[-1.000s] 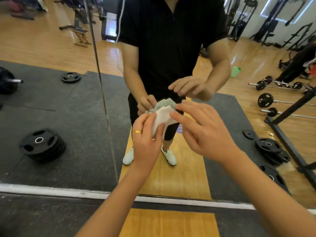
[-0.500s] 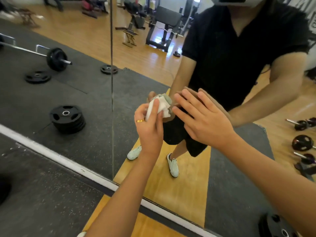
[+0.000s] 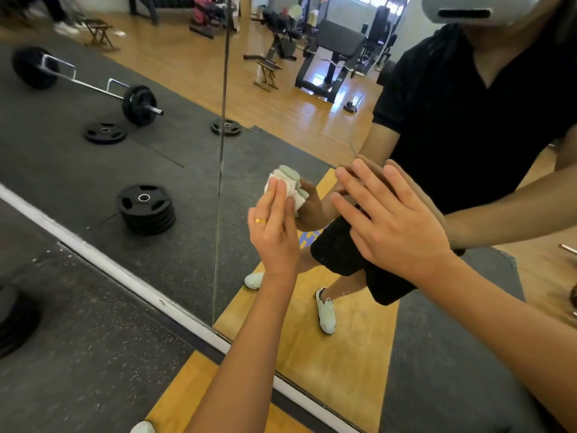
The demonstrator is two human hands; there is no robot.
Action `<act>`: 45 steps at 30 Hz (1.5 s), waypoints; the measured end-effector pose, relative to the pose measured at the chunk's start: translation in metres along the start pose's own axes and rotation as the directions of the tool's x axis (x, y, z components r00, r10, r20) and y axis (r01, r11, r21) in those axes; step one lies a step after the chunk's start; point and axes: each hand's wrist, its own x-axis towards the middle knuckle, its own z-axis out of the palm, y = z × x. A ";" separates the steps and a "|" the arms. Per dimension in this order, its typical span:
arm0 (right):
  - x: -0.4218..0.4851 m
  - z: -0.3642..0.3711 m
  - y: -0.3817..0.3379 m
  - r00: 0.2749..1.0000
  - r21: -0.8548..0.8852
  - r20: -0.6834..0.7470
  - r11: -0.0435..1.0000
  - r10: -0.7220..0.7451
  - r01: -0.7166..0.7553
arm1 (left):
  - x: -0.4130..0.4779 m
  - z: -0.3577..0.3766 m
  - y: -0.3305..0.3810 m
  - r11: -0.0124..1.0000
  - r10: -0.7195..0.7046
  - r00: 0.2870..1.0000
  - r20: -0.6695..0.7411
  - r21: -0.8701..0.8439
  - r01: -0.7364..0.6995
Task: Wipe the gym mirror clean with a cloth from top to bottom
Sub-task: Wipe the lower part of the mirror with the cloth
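The gym mirror [image 3: 187, 182] fills most of the view, its panels split by a vertical seam. My left hand [image 3: 274, 232], with a gold ring, grips a small folded white cloth [image 3: 282, 186] and holds it against the glass just right of the seam. My right hand [image 3: 390, 220] is spread flat, fingers straight, laid on the mirror to the right of the cloth. Both hands meet their reflections in the glass.
The mirror's white bottom frame [image 3: 131, 279] runs diagonally along the dark rubber floor [image 3: 93, 354]. Reflected in the glass are a stack of weight plates [image 3: 145, 209], a barbell [image 3: 93, 85], benches and my own body in black clothes.
My view has swung left and tilted. Both hands moved forward to the glass: the left brought the cloth against the mirror, and the right let go of the cloth and flattened onto the glass.
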 end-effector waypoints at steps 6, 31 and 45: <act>-0.002 0.003 0.001 1.000 -0.043 -0.001 0.999 -0.013 0.013 | 0.053 0.001 0.000 0.971 -0.227 0.959 -0.171 -0.116 0.209; -0.003 0.006 0.003 1.000 -0.044 -0.018 0.999 -0.008 0.008 | 0.059 -0.013 0.000 0.878 -0.452 0.891 -0.026 -0.185 0.440; -0.001 0.005 0.002 1.000 -0.030 0.006 1.000 -0.008 0.009 | 0.062 -0.005 -0.012 0.874 -0.469 0.880 -0.078 -0.190 0.448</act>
